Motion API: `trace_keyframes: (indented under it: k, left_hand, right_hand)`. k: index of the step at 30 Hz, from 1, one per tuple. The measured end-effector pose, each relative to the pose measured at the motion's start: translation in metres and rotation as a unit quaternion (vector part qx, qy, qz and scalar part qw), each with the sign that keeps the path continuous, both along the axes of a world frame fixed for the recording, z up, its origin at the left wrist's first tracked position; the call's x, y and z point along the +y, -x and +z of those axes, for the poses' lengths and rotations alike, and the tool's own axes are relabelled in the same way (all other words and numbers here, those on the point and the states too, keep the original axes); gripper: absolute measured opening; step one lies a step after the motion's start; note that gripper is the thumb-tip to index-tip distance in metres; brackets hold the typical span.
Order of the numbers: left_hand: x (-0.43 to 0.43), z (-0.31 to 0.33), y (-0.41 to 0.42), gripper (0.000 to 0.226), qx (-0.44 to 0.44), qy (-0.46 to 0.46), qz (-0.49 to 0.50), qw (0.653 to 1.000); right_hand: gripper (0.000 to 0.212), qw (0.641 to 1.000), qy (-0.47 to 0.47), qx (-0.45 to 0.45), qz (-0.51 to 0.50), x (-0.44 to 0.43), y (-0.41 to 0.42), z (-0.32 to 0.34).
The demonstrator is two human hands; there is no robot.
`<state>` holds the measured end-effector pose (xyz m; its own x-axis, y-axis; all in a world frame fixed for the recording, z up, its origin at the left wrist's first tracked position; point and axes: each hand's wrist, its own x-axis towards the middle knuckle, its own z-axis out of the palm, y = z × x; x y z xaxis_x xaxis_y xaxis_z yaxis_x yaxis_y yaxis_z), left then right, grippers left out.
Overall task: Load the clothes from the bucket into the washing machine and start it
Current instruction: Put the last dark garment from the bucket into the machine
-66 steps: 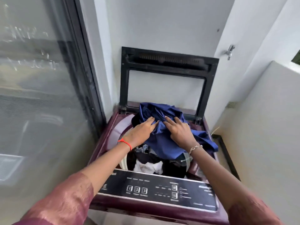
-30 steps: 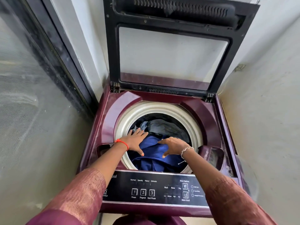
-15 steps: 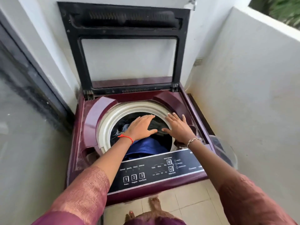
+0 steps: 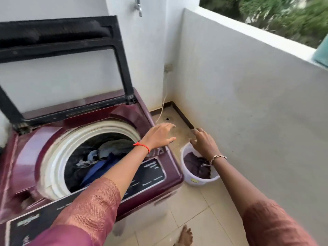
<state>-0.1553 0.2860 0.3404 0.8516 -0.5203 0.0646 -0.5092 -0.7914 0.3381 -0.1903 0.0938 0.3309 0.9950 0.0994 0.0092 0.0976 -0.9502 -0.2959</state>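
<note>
Both arms extend forward. Left hand (image 4: 158, 134): palm down, fingers spread and slightly bent, holding nothing. Right hand (image 4: 204, 142): palm down, fingers loosely bent, holding nothing.

Lifts both hands out of the drum (image 4: 53, 157) and off the blue cloth (image 4: 96, 170), now lying inside untouched. Swings right, putting the left hand (image 4: 160, 134), fingers spread and empty, over the machine's (image 4: 26, 157) right front corner and the right hand (image 4: 204, 143), fingers loosely bent, just above the bucket's (image 4: 194, 181) rim. Brings the bucket and its dark clothes (image 4: 195, 167) into view.
</note>
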Motion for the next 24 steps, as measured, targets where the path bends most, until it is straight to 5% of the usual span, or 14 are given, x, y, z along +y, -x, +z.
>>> trace_keyframes:
  k: [9,24]
  left_hand:
    - [-0.145,-0.025,-0.017,0.051,0.042,-0.035,-0.062,0.997]
    - [-0.239,-0.110,-0.089,0.062,0.166,-0.124,-0.153,0.966]
  right_hand:
    - [0.031,0.994,-0.018,0.073,-0.074,-0.146,0.018,-0.031]
    - [0.034,0.970,-0.021,0.211,-0.116,-0.241,-0.021,-0.099]
